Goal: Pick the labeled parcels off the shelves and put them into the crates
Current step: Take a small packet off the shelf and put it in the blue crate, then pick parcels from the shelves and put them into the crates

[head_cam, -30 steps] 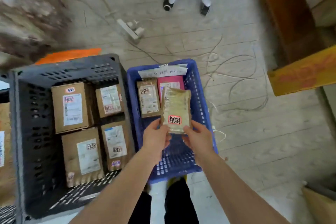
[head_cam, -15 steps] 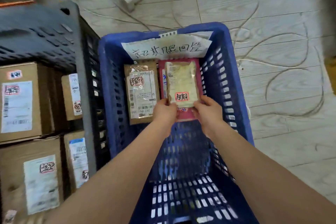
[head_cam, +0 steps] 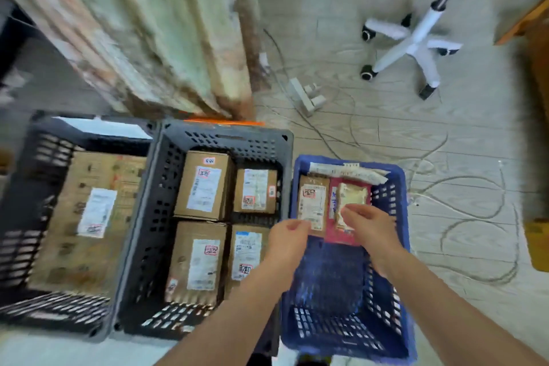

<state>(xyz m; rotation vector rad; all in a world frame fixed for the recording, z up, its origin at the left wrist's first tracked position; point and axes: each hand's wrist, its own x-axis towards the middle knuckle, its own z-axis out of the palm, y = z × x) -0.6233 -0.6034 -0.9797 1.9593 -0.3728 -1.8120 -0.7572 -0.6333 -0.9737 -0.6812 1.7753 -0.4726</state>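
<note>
A pale yellow padded parcel [head_cam: 352,195] lies flat in the blue crate [head_cam: 341,333], on top of a red parcel [head_cam: 333,233] and beside a brown labeled parcel [head_cam: 312,197]. My right hand [head_cam: 370,227] hovers over the yellow parcel's near end with fingers spread, covering its red label. My left hand [head_cam: 289,236] is drawn back over the blue crate's left wall, loosely curled and holding nothing. A handwritten paper sign [head_cam: 347,172] sits at the crate's far end.
A dark grey crate [head_cam: 225,135] left of the blue one holds several labeled cardboard boxes. A further dark crate [head_cam: 38,142] holds one large box. On the floor lie loose cables, a power strip [head_cam: 306,95], a white chair base [head_cam: 416,44] and a yellow object [head_cam: 537,244].
The yellow parcel went down into the blue crate onto the red parcel. Both hands let go of it; the left one pulled back. My view lifted, showing all the crates.
</note>
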